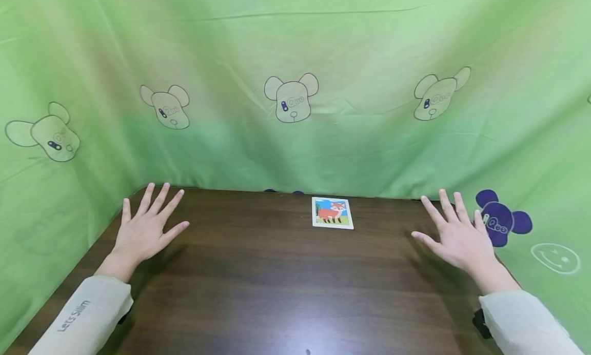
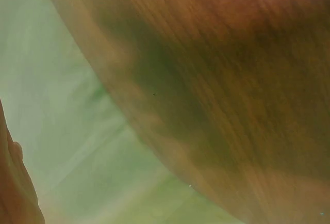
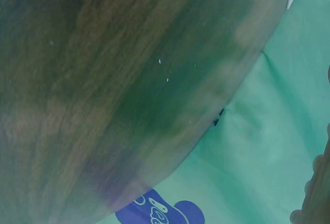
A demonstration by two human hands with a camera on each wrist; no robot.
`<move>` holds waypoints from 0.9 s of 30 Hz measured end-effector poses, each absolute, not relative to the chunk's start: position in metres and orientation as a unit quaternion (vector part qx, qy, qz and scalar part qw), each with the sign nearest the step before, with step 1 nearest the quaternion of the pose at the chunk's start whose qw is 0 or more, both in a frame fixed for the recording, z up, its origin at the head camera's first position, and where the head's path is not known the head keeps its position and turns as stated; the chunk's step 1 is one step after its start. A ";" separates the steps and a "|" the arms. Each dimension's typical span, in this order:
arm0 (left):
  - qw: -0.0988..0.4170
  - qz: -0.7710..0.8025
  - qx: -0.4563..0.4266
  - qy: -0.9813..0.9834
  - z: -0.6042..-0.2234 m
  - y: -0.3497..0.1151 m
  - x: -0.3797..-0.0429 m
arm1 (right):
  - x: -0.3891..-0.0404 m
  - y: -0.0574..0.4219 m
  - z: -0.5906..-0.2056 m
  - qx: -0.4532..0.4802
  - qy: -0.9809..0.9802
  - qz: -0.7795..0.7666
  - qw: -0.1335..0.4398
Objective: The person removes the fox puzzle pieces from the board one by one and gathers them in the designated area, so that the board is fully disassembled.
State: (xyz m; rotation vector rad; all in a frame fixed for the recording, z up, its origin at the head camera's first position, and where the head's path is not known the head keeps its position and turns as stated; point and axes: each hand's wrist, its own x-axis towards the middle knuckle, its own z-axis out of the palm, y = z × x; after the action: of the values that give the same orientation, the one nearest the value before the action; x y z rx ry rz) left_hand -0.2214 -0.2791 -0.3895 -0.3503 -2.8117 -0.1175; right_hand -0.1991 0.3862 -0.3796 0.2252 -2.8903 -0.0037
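In the head view my left hand (image 1: 143, 232) is spread over the left side of the table, fingers straight and apart, holding nothing. My right hand (image 1: 461, 239) is spread the same way over the right side, also holding nothing. Between them, near the far edge, lies a flat square picture puzzle or card (image 1: 332, 213) with a white border; it shows an orange fox on grass under blue sky. It is closer to the right hand, and neither hand touches it. The wrist views catch only a sliver of the left hand (image 2: 18, 182) and right hand (image 3: 317, 193).
A dark brown wooden table (image 1: 258, 288) spans the lower middle. Green cloth (image 1: 231, 155) with printed bear heads hangs behind it and along both sides. A dark purple bear print (image 1: 498, 222) shows beside the right hand. Both forearms wear pale sleeves (image 1: 87, 314).
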 end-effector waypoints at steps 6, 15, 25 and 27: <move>0.141 -0.040 -0.125 -0.981 -0.390 -0.274 -0.221 | -0.203 0.383 -0.385 0.081 -0.989 0.007 0.121; 0.117 -0.035 -0.139 -0.983 -0.398 -0.258 -0.229 | -0.210 0.364 -0.398 0.108 -0.987 0.014 0.114; 0.110 -0.037 -0.181 -0.977 -0.394 -0.212 -0.251 | -0.234 0.339 -0.399 0.119 -0.988 0.031 0.088; 0.111 -0.040 -0.196 -0.973 -0.389 -0.198 -0.255 | -0.239 0.334 -0.399 0.119 -0.989 0.038 0.076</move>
State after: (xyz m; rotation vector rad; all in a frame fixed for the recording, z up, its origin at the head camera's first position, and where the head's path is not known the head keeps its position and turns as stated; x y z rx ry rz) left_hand -0.2549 -0.1983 -0.3891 -0.5743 -2.8586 -0.1183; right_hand -0.2391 0.3344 -0.3989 0.3574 -2.9661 0.1134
